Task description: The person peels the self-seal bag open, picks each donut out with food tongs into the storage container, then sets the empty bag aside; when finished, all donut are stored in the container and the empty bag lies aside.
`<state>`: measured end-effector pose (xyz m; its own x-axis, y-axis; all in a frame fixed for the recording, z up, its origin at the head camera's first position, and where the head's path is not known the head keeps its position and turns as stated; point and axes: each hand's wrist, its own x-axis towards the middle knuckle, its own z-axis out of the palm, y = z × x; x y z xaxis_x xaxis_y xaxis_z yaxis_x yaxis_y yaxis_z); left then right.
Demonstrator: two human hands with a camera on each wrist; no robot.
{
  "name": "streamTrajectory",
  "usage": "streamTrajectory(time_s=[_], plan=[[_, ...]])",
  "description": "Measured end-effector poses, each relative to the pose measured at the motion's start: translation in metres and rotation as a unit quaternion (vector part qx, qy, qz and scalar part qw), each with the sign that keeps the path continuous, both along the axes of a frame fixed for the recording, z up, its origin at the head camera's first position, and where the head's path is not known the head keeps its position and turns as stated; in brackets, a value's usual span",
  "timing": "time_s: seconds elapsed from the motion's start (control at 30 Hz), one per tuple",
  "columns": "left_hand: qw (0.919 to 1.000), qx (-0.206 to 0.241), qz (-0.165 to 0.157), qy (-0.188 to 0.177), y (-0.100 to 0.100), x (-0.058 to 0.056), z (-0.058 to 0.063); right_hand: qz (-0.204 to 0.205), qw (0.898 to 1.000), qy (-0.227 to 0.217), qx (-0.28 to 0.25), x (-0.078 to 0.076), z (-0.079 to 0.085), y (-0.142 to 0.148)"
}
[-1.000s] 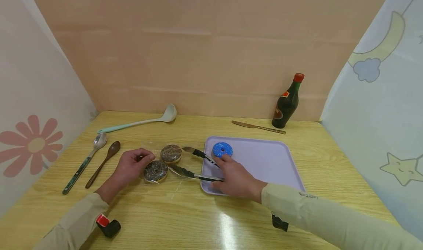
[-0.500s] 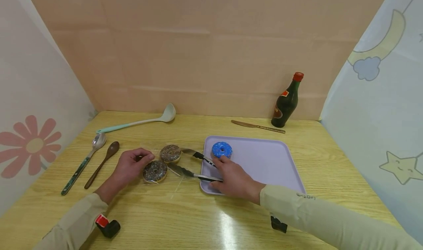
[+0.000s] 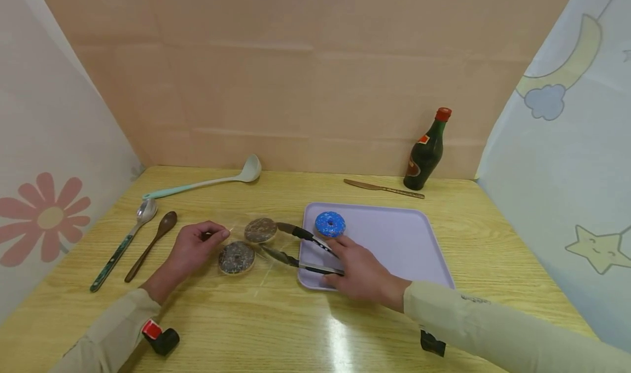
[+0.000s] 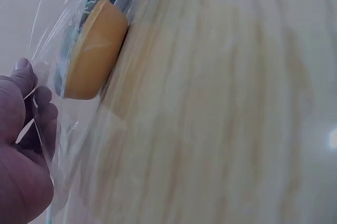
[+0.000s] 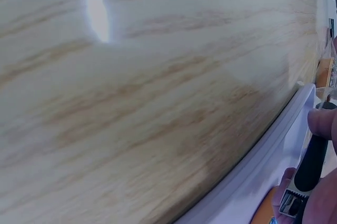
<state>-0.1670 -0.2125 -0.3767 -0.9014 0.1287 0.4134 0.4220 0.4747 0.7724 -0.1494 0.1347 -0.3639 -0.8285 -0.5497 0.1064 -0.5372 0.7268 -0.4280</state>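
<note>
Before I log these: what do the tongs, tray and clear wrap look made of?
Tongs: likely metal arms, from the bright grey glints; dark sections look matte, plastic or rubber, can't tell which.
Tray: probably moulded plastic, smooth satin finish; even lilac colour, rounded corners.
Clear wrap: apparently thin plastic film, glossy; see-through, creases catching the light.

Donuts in bag, left of tray

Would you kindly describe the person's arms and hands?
Left hand and right hand are bare; left sleeve and right sleeve are beige, the latter with small dark markings. By the left sits a black, red-patched device; by the right, a black part.
</note>
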Motion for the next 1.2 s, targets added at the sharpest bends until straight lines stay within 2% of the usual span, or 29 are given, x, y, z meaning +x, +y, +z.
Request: streamTrajectory(time_s=[0.23,0.37,0.63,0.8,0.93,1.2], plan=[[0.9999,0.006,0.004,-0.013,-0.010,-0.014,-0.023,-0.003,1.000,0.028,0.003,0.008,0.001,0.015],[0.9999,0.007,0.006,-0.011,-0.013,-0.017,-0.028,0.000,0.999,0.053,0.001,0.016,0.000,0.028],[0.9999,0.003,0.013,-0.008,-0.014,-0.017,-0.028,-0.005,0.996,0.083,-0.024,0.035,-0.006,0.060],[0.9997,0.000,0.019,-0.013,-0.016,-0.016,-0.028,-0.029,0.995,0.091,-0.033,0.047,-0.008,0.081],[0.9997,-0.003,0.026,-0.001,-0.016,-0.014,-0.028,-0.046,0.993,0.101,-0.034,0.056,-0.006,0.097],[0.9998,-0.003,0.018,0.006,-0.012,-0.013,-0.026,-0.072,0.987,0.143,-0.033,0.070,-0.002,0.130]])
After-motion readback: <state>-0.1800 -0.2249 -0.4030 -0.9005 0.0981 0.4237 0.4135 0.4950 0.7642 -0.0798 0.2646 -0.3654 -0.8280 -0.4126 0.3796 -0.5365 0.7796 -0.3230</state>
